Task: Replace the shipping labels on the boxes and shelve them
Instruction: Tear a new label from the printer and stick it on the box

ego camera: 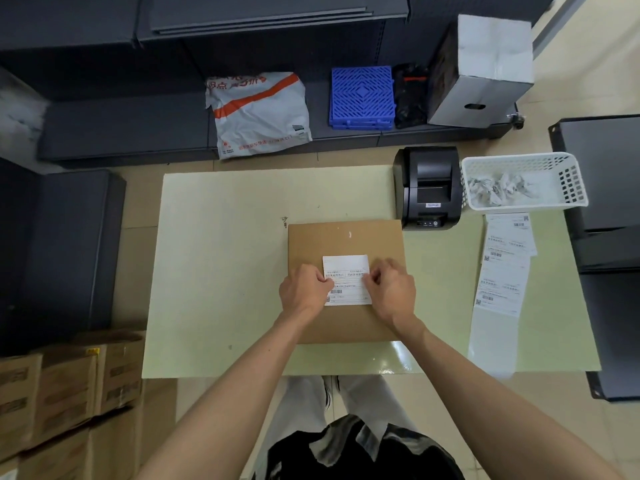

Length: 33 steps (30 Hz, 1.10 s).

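Both forearms reach fwd over pale green table (pixel 221 258): left hand (pixel 304 289) and right hand (pixel 391 289), fingers curled, each pinch a side edge of white shipping label (pixel 347 271) lying on flat brown box (pixel 346 240), center-table. Label printer (pixel 429 187) w/ white basket (pixel 526 202) beside, far right.

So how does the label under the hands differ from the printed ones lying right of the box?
The label on the box lies flat and alone on the brown box, with the left hand and right hand at its side edges. The loose labels lie untouched on the table, overlapping in a long strip below the basket. Both are white with dark print and barcodes.
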Motion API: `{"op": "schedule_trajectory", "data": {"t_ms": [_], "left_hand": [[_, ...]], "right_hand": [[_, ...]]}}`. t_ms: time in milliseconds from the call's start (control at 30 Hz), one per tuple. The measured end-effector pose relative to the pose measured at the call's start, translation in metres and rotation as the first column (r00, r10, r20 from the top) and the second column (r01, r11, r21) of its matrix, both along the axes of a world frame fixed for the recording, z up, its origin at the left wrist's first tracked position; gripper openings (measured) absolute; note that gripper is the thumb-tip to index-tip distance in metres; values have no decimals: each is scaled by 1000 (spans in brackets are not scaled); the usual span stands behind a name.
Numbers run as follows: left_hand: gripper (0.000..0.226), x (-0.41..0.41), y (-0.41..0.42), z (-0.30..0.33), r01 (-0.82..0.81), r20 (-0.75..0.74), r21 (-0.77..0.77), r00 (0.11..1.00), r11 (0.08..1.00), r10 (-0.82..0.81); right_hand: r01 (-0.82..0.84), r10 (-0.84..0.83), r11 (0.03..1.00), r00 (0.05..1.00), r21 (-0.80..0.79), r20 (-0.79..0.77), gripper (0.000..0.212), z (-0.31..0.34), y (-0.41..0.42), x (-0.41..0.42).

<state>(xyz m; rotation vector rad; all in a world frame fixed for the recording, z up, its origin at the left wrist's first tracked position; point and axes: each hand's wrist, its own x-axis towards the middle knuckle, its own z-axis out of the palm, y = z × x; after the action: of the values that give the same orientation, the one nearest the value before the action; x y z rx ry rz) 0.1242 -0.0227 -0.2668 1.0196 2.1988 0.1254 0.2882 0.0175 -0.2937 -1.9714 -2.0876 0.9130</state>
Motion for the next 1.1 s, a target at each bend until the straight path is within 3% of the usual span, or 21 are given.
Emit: {"op": "schedule_trajectory", "data": {"t_ms": [133, 233, 333, 400, 467, 600, 767, 1000, 1100], "left_hand": [[18, -7, -6, 0, 150, -88, 100, 986, 984, -141], [3, -13, -15, -6, 432, -258, 292, 895, 854, -364], [56, -13, -15, -13, 713, -314, 253, 700, 654, -641], [71, -9, -12, -7, 790, -271, 139, 610, 596, -745], [73, -7, -9, -4, 808, -239, 48, 580, 587, -779], [74, -14, -14, -7, 801, -251, -75, 561, 594, -789], [66, -26, -26, -7, 784, -303, -99, 563, 613, -769], [67, -23, -24, -7, 771, -290, -160, 561, 617, -776], [65, -16, -27, -2, 771, -322, -97, 574, 629, -753]], "right_hand": [[-57, 52, 996, 996, 65, 76, 19, 5, 2, 2], [-205, 178, 947, 976, 247, 126, 16, 11, -2, 6], [-474, 426, 815, 880, 332, 211, 21, 14, -4, 2], [-603, 540, 743, 796, 291, 272, 38, 12, -6, -3], [-637, 568, 740, 764, 216, 306, 52, 10, -6, -4], [-679, 579, 719, 703, 148, 412, 46, 4, -2, 14], [-711, 642, 703, 644, 17, 415, 60, 13, 4, 33], [-678, 628, 730, 621, -80, 469, 60, 22, 1, 21], [-675, 615, 737, 648, -36, 449, 62, 27, -7, 17]]}}
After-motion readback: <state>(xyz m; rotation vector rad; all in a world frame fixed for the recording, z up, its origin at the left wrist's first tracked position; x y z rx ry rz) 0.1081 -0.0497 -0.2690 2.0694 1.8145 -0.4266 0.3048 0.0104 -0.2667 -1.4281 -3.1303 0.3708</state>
